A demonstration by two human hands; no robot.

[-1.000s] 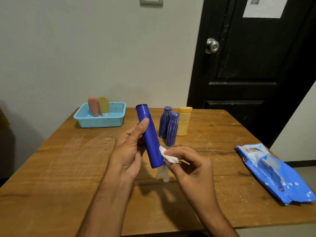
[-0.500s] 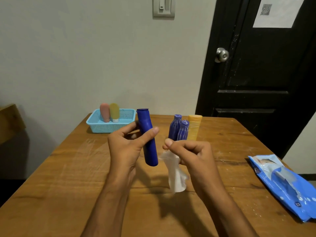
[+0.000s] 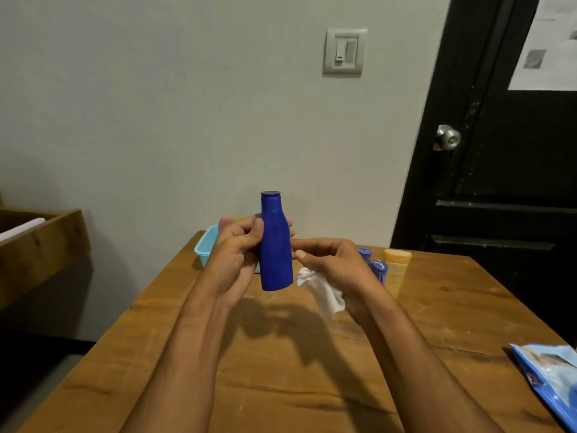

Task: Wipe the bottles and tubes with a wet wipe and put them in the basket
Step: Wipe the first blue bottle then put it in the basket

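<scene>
Basket (image 3: 204, 250) mostly hidden behind left hand (image 3: 232, 260) and blue bottle (image 3: 275, 245); contents unseen. Wipe pack (image 3: 552, 379) cut off at right edge. Door notice (image 3: 549, 45) blurred, cropped, unreadable. Two ribbed tubes (image 3: 379, 270) partly hidden behind right hand (image 3: 334, 267).

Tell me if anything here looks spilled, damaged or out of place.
Nothing stands out. The left hand holds the blue bottle upright and capped, the right hand holds the wipe, and the table shows no spill.

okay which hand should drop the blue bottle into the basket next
Likely the left hand: it already holds the blue bottle upright, and the basket sits just behind it. The right hand holds the wipe.
</scene>
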